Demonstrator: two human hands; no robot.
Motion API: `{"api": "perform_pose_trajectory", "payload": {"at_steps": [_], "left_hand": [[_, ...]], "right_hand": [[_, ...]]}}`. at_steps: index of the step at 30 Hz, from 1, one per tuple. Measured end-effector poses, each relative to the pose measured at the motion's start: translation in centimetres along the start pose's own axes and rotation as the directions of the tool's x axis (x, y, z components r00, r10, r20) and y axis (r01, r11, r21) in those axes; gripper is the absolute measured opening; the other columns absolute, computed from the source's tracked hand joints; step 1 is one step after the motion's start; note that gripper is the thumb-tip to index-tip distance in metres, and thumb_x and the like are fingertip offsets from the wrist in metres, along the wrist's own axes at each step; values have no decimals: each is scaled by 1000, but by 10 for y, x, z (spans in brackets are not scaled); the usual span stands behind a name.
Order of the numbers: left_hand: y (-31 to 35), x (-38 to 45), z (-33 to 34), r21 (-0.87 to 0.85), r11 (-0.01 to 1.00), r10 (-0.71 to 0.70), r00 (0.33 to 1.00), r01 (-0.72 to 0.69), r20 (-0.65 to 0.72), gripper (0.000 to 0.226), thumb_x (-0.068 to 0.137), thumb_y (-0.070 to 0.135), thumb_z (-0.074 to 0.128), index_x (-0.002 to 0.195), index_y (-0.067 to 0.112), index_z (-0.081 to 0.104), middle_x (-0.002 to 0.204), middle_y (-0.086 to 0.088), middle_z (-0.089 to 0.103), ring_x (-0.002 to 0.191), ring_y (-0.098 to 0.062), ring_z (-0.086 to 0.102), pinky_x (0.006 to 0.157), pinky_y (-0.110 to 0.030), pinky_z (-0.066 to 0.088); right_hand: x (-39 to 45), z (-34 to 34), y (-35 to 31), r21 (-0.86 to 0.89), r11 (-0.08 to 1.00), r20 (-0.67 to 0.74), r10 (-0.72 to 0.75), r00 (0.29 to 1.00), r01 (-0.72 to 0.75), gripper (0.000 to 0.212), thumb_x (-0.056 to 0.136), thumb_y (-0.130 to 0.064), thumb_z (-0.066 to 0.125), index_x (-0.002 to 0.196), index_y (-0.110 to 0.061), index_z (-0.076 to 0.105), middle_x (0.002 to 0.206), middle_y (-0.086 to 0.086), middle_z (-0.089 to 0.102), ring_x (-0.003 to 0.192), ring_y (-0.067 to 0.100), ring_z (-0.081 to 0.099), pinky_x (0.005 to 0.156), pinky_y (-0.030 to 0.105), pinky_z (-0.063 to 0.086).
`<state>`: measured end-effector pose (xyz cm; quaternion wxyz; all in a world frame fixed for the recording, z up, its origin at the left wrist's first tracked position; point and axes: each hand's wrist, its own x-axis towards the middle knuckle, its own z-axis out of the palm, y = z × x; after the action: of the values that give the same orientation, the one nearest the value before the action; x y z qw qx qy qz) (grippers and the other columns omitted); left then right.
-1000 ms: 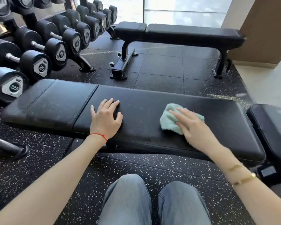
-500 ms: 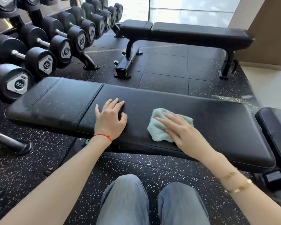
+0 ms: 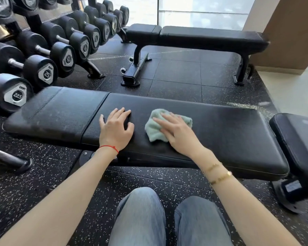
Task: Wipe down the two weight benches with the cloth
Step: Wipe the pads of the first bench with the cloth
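The right hand (image 3: 178, 134) lies flat with straight fingers pressing a crumpled pale green cloth (image 3: 156, 127) onto the long pad of the near bench (image 3: 220, 128), while the left hand (image 3: 115, 129) rests open-palmed just beside it, holding nothing. The far bench (image 3: 203, 35) stands well apart by the window, and the nearest dumbbell (image 3: 9, 94) on the rack at left reads "22.5" on its end cap

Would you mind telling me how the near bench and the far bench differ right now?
The near bench has both hands and the cloth on it; the far bench has nothing on it. The near bench runs beside the dumbbell rack; the far bench stands by the window. Both have black two-part pads.
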<state>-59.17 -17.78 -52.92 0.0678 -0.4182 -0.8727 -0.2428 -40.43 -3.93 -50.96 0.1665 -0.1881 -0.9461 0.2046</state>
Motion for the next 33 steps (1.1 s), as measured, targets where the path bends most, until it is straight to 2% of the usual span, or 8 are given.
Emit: {"api": "perform_pose_trajectory", "payload": {"at_steps": [2,5,11,14,21,25,29,33], "left_hand": [[0,0,-1,-5,1000,2,1000,-2,7,57,84,40,35,137,27,52,149,2,44,143,-14,29,118,-54,7],[-1,0,-1,-1,1000,3,1000,-3,8,57,84,40,35,137,27,52,149,3,44,144,-14,29,119,-54,7],[3,-1,-1,-11,1000,-19,1000,19,-2,56,84,38,37,135,27,54,149,2,45,143,-14,29,119,-53,7],[4,-1,-1,-18,1000,-19,1000,19,-5,55,83,38,38,135,26,55,148,2,46,143,-14,31,118,-53,8],[0,-1,-2,-19,1000,-1,1000,1,1,55,84,38,38,135,26,54,147,1,47,142,-15,31,118,-54,8],[-1,-2,-2,-28,1000,3,1000,-4,-10,49,88,33,44,134,24,55,147,0,47,142,-16,32,118,-54,9],[2,-6,-2,-49,999,-8,999,6,-46,49,87,34,42,133,22,57,145,-2,49,141,-17,35,118,-50,13],[4,-8,-2,-54,998,-14,999,12,-36,47,89,28,46,134,18,57,146,-5,48,141,-21,34,118,-50,14]], "right_hand": [[-35,-10,-3,-9,999,3,-43,999,43,41,100,-27,46,139,-36,45,152,-5,36,143,17,25,119,32,15],[-76,-32,20,-15,998,-51,56,997,-57,44,98,-24,48,139,-38,44,151,-7,37,141,12,28,117,28,20],[-28,-51,76,-101,904,-212,388,897,-415,40,97,-27,44,136,-24,51,147,13,43,134,37,37,112,45,19],[-6,-18,37,-111,937,-185,308,933,-331,47,89,-30,40,133,-24,54,142,16,48,126,42,43,110,50,28],[-74,3,-19,-113,992,-100,41,994,-52,41,100,-36,37,140,-34,44,148,-2,42,139,22,34,116,39,26],[-117,-32,26,-123,968,-219,190,957,-221,44,99,-30,44,142,-36,40,149,-5,40,139,18,34,115,36,29],[-100,-62,75,-127,881,-304,403,863,-456,42,98,-24,46,140,-29,47,148,4,42,137,27,35,116,41,18],[-59,-47,66,-130,895,-246,388,888,-427,42,97,-19,50,138,-25,49,148,13,41,136,37,34,115,44,16]]}}
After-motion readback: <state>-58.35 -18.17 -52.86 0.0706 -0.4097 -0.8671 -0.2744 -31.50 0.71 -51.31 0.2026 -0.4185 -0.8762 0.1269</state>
